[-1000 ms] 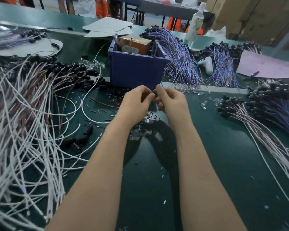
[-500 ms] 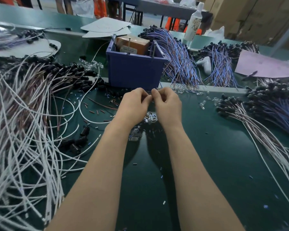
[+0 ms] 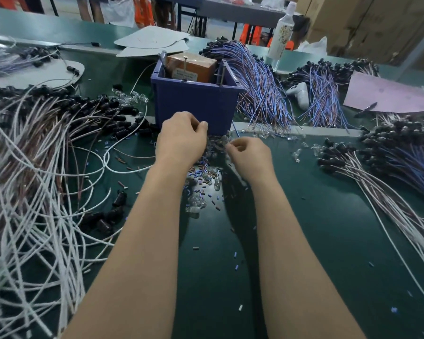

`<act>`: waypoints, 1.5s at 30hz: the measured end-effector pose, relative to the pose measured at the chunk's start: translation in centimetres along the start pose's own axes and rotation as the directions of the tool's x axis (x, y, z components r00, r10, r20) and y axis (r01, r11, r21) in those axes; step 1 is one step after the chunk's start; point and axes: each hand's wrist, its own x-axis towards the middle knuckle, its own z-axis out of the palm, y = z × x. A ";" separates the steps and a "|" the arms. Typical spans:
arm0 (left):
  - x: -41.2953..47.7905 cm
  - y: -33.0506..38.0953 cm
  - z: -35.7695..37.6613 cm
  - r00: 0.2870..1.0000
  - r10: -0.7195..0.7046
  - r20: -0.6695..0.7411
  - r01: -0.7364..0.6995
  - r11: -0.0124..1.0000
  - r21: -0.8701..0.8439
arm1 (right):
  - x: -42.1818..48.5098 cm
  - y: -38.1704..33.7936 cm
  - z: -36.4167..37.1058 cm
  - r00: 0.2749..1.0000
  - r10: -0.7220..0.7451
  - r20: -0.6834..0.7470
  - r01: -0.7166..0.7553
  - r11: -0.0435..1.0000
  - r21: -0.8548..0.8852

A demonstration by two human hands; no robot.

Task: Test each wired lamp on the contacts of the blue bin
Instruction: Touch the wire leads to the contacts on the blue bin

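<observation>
- A green table (image 3: 316, 241) stretched under and around the blue bin (image 3: 196, 104).
- White-wired lamps (image 3: 34, 167) sprawled in a heap left of the bin, and blue-wired lamps (image 3: 260, 94) lay bundled just right of it.
- My left hand (image 3: 181, 140), fingers curled, pinched a small dark piece (image 3: 205, 123) at the bin's front wall.
- My right hand (image 3: 249, 156) sat near the bin's front right corner with its fingers curled. I could not tell whether it held anything.
</observation>
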 end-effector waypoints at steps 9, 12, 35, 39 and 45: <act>1.0 0.3 0.7 0.998 -0.065 -0.005 0.065 0.998 -0.017 | 6.2 2.0 0.1 0.993 0.067 -0.098 -0.088 0.969 -0.230; 1.0 0.1 1.0 0.998 -0.056 -0.016 0.056 0.998 -0.016 | 6.6 1.9 0.6 0.985 0.175 0.007 -0.167 0.950 -0.265; 0.0 -1.1 0.6 0.993 -0.105 0.059 0.106 0.994 -0.016 | 5.1 1.0 0.3 0.994 0.089 0.065 -0.062 0.938 -0.341; -0.6 -1.0 0.8 0.990 -0.113 0.087 0.120 0.989 -0.090 | 3.0 0.5 0.1 0.998 0.047 0.042 -0.036 0.971 -0.238; -1.9 -0.9 1.5 0.990 -0.113 0.089 0.124 0.983 -0.138 | -0.2 -0.1 0.2 0.990 -0.043 0.132 0.061 0.989 -0.138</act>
